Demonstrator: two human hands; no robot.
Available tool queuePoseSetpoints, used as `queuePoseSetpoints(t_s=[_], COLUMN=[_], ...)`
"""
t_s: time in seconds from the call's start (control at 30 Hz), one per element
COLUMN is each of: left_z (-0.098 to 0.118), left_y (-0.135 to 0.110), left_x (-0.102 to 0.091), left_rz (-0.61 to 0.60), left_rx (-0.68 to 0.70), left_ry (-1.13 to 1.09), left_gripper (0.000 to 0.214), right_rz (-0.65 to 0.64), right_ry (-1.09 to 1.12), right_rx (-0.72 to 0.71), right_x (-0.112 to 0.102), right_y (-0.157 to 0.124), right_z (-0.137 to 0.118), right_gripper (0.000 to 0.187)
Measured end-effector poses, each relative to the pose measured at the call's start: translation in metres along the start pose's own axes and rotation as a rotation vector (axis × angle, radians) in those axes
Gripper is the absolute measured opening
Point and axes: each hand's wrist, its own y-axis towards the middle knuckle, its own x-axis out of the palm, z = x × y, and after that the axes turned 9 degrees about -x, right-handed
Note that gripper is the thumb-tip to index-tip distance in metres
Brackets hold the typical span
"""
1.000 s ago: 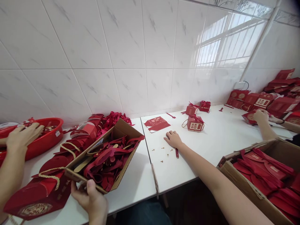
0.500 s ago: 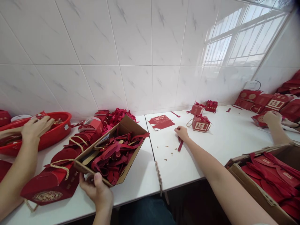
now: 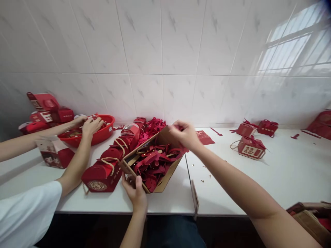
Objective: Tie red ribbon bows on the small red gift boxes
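An open cardboard box (image 3: 165, 179), tilted and full of red ribbon strips (image 3: 152, 162), sits on the white table (image 3: 284, 179). My left hand (image 3: 136, 193) grips the box's near edge from below. My right hand (image 3: 184, 135) hovers over the box's far corner with its fingers pinched together, and a bit of red strip shows in them. A row of red gift bags with rope handles (image 3: 103, 174) lies against the box's left side.
A co-worker in a white sleeve (image 3: 26, 213) has both hands (image 3: 90, 124) at a red basin (image 3: 104, 133). Small red gift boxes (image 3: 249, 147) and a flat red card (image 3: 205, 137) lie to the right. Tiny gold pins (image 3: 204, 172) dot the table. Another carton (image 3: 310, 220) stands at bottom right.
My right hand picked a red strip off the table and carried it left, over the cardboard box. The view swung left, and the co-worker on the right left the picture.
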Motion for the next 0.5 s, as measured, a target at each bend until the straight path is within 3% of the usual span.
queuePoseSetpoints(t_s=[0.1, 0.17, 0.3, 0.4, 0.5], left_z=[0.001, 0.001, 0.003, 0.006, 0.007], left_y=[0.000, 0.001, 0.000, -0.003, -0.004], left_x=[-0.001, -0.002, -0.004, -0.004, -0.003], left_rz=[-0.013, 0.017, 0.005, -0.027, -0.027], left_rx=[0.003, -0.016, -0.031, -0.022, -0.040], left_ry=[-0.002, 0.021, 0.031, 0.024, 0.020], left_gripper=[0.069, 0.069, 0.068, 0.070, 0.072], right_rz=[-0.216, -0.351, -0.551, -0.543, -0.532], right_ry=[-0.162, -0.294, -0.467, -0.486, -0.480], right_rx=[-0.223, -0.216, -0.010, 0.009, 0.029], right_x=[0.049, 0.065, 0.068, 0.062, 0.056], right_y=[-0.001, 0.004, 0.022, 0.029, 0.030], right_z=[0.004, 0.017, 0.046, 0.059, 0.062], right_gripper=[0.021, 0.019, 0.014, 0.007, 0.018])
